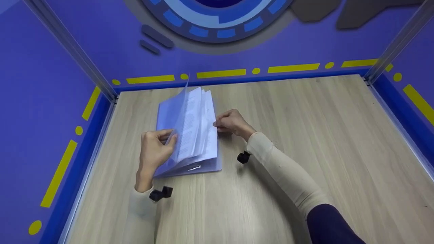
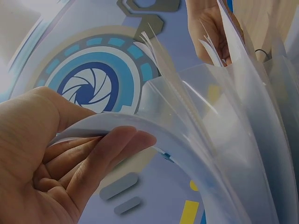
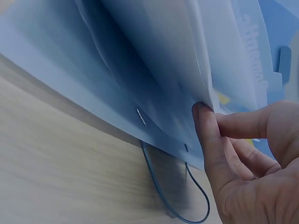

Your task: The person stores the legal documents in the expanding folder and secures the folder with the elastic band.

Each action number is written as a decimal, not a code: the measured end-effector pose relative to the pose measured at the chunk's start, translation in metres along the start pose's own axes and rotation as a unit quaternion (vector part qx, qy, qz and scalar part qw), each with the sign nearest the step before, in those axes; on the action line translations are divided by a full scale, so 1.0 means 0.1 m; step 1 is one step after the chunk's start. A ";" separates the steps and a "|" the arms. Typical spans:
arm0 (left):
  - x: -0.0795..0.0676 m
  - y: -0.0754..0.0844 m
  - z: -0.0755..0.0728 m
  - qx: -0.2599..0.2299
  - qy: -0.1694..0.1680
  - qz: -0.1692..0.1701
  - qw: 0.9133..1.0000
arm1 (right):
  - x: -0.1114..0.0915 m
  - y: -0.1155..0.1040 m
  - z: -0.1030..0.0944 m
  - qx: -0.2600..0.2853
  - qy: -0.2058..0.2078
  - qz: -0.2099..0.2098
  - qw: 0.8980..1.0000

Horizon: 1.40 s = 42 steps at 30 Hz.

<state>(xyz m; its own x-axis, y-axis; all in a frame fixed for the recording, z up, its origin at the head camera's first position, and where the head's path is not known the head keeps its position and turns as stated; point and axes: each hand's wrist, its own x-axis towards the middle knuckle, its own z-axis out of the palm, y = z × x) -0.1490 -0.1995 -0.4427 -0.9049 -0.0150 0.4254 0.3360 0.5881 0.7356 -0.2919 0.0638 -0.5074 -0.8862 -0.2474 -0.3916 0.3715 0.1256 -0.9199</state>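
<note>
A translucent blue folder (image 1: 166,113) lies partly open on the table, with several clear pockets holding printed sheets (image 1: 191,118) fanned upward. My left hand (image 1: 156,149) pinches the lifted cover and front leaves between thumb and fingers; in the left wrist view the plastic cover (image 2: 110,122) bends in an arc from that grip. At the opposite edge, my right hand (image 1: 232,122) pinches a bundle of pocket leaves (image 3: 205,70) between thumb and forefinger. Below them the back cover (image 3: 60,70) stays down, with a small metal piece (image 3: 141,117) on it. A dark elastic cord (image 3: 153,175) loops from its edge.
Blue panels (image 1: 91,40) with yellow markings wall in the wooden table (image 1: 305,135) at the back and both sides. A small black camera mount sits at each wrist, the left one (image 1: 161,194) near the folder's lower edge.
</note>
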 end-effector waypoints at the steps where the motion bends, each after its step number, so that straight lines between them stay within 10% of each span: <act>1: 0.00 0.00 0.00 0.001 0.000 0.001 1.000 | 0.00 0.01 0.01 0.001 0.000 -0.001 1.000; 28: -0.01 0.02 0.03 -0.009 -0.010 0.005 1.000 | 0.02 0.16 0.33 0.070 -0.019 -0.021 0.997; 42: 0.00 -0.01 0.16 -0.014 -0.026 0.000 1.000 | -0.04 0.12 0.18 0.062 -0.034 -0.022 0.997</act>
<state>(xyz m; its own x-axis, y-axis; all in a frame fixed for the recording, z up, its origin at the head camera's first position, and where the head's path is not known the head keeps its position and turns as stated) -0.1533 -0.1871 -0.4521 -0.9168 0.0271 0.3984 0.3426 0.5660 0.7498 -0.2793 0.0489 -0.5174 -0.8831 -0.3146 -0.3481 0.3685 -0.0058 -0.9296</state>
